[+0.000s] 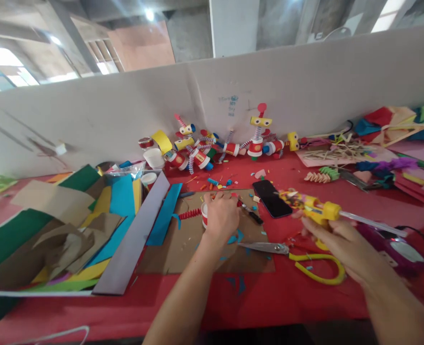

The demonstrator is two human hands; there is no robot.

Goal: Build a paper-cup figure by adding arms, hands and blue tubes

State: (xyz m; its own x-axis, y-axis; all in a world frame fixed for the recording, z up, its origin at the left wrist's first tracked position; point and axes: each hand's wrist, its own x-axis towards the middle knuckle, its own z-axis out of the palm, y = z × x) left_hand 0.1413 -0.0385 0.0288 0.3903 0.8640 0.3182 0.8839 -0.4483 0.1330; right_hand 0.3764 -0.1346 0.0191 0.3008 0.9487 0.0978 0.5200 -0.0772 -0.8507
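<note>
My left hand [221, 216] is closed over a small red-and-white paper cup [204, 214] standing on a brown cardboard sheet [183, 242]; a red coiled paper strip [189, 213] sticks out from the cup's left side. My right hand [336, 237] grips a yellow glue gun [314, 207], its nozzle pointing left above the red table, a clear glue stick [372, 223] trailing out to the right. The gun hangs to the right of the cup, apart from it.
Scissors with yellow handles [298, 256], a black phone [271, 198] and a small black knife [251, 213] lie near the cardboard. Finished paper-cup robot figures [229, 143] line the white back wall. Coloured paper sheets [89, 225] pile at left; craft scraps and sticks [341, 153] at right.
</note>
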